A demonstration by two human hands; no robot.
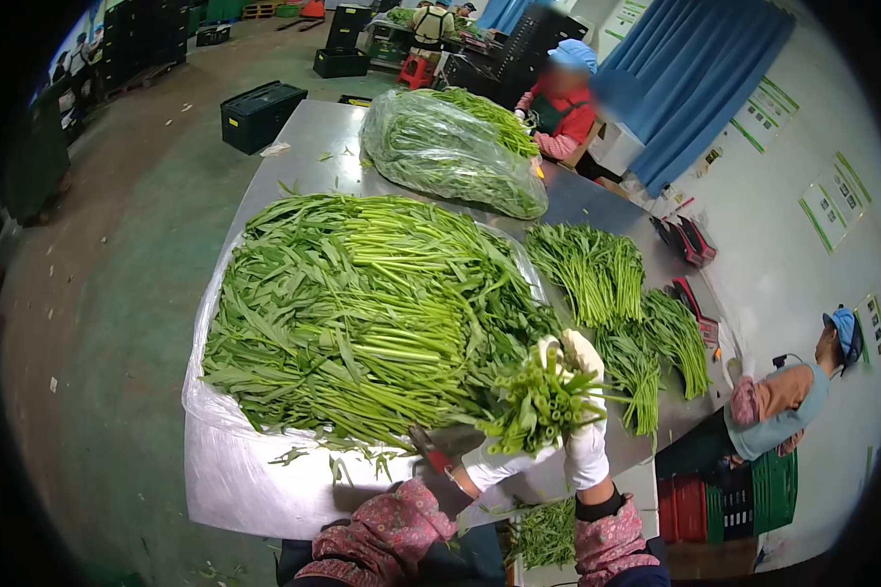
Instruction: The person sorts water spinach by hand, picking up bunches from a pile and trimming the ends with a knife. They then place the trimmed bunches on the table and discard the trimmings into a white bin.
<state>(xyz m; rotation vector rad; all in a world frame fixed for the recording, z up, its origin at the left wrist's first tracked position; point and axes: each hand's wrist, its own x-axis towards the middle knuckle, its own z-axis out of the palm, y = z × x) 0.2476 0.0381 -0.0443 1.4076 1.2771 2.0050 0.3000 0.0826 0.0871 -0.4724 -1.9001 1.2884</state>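
Observation:
A bunch of water spinach (541,403) is held up over the near edge of the metal table, its cut stem ends facing me. My right hand (585,435), in a white glove, is closed around its right side, fingers over the top. From below and left, my left hand (509,464), also gloved, grips the bunch; its fingers are mostly hidden behind the stems. A tool with a red handle (434,452) lies by my left wrist. Beside my hands spreads a large pile of water spinach (362,303) on clear plastic.
Smaller bunches (592,274) lie on the right of the metal table (264,479), near red-and-black scales (690,242). A filled plastic bag (450,152) sits farther back. One co-worker (561,103) is at the far end, another person (783,406) at right near stacked crates (739,499).

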